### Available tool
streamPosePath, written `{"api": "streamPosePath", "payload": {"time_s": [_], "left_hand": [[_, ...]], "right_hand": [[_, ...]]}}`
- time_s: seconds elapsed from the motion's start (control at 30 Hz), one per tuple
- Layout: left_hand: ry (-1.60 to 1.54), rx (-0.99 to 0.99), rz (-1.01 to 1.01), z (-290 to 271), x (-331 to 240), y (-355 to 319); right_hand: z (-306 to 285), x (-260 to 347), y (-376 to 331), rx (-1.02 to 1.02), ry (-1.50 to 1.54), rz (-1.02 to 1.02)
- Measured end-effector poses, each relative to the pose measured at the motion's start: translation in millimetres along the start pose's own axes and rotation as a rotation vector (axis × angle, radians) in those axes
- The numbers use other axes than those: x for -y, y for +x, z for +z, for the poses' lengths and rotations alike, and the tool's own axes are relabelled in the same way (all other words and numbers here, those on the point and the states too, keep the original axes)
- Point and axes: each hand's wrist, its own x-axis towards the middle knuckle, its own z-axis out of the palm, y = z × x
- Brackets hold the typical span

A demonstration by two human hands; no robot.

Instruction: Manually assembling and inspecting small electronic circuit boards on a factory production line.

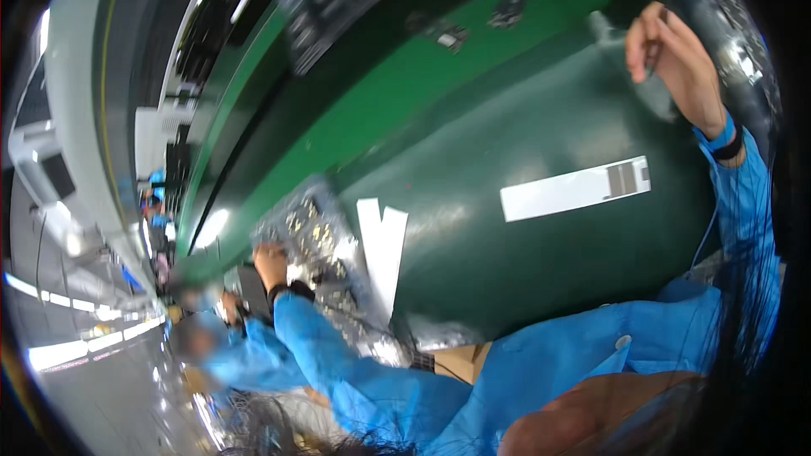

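My left hand [271, 265] is at the left, fingers curled at the edge of a clear plastic tray [351, 245] of small gold and dark metal parts. Its fingertips are too small and blurred to show what they grip. My right hand [676, 55] is raised at the far right, its fingers bent together around something small and dark that I cannot make out. Beside it is a translucent, plastic-looking piece [655, 97]. Between the hands, a white strip with a grey printed end [553, 194] lies on the dark green mat [473, 262]. Two plain white strips [387, 257] lie next to the tray.
Small dark parts [510, 0] lie on the bright green surface at the back. A stack of clear trays [338, 4] stands at the top, and more shiny packed parts [743, 59] at the far right. A co-worker's hand [230, 306] and blue sleeve are close on my left.
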Motion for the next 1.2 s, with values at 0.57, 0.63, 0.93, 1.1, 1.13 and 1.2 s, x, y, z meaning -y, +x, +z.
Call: {"api": "streamPosePath", "payload": {"time_s": [0.57,0.63,0.93,1.1,1.13,1.2], "left_hand": [[-0.544,0.007,0.875,13.8,-456.8,231.3],[-0.399,-0.026,0.870,28.9,-477.4,237.7],[-0.527,0.033,0.785,31.4,-465.6,236.6],[-0.324,0.172,0.747,25.1,-493.6,241.8],[-0.315,0.147,0.685,19.0,-478.6,238.4],[-0.299,0.183,0.443,30.8,-502.1,230.8]], "right_hand": [[4.5,-46.0,12.1,-0.069,0.102,0.092],[2.8,-61.4,9.6,-0.102,0.074,0.122],[-17.9,-82.2,-11.1,-0.105,-0.224,0.158],[-5.8,-76.5,-3.2,-0.066,-0.123,0.144],[-17.8,-97.2,12.7,-0.029,-0.100,0.119],[-21.3,-96.0,-1.6,-0.081,-0.115,0.146]]}}
